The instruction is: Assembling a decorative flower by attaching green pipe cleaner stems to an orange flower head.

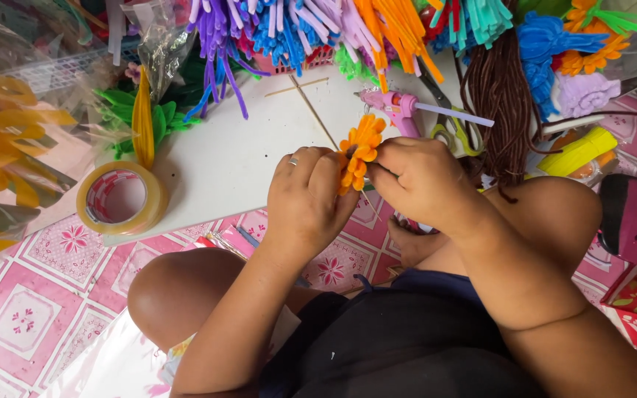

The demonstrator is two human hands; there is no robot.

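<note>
Both my hands hold an orange foam flower (360, 149) above the front edge of a low white board (230, 158). My left hand (309, 197) grips it from the left, fingers curled around its base. Pinching the petals from the right is my right hand (422, 179). A thin wooden stick (314, 112) runs from the flower back across the board. Just behind the flower lies a pink glue gun (399, 107).
A roll of clear tape (119, 197) sits at the board's left corner. Colourful foam fringes (296, 26) and flowers (569, 44) crowd the back edge, with scissors (447, 121) and brown cords (497, 96) at right. My bare knees rest on a pink patterned mat (38, 295).
</note>
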